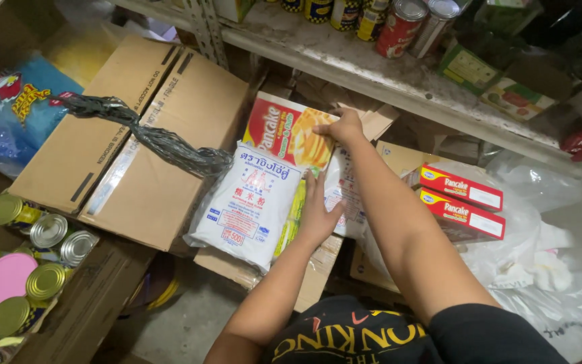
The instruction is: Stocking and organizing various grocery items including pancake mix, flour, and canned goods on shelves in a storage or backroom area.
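My right hand pinches the top edge of the yellow-red pancake box, upright in the open carton under the shelf, while my left hand, open-palmed, seemingly steadies the white flour bag; lift straight up.

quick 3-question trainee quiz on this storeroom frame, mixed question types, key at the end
1. True or false: the right hand rests on the top edge of the red and yellow box.
2. What does the left hand touch? A) a tin can B) the packets beside the white bag C) the closed carton
3. Fill in: the grey netting lies on the ____.

Key: 1 true; 2 B; 3 closed carton
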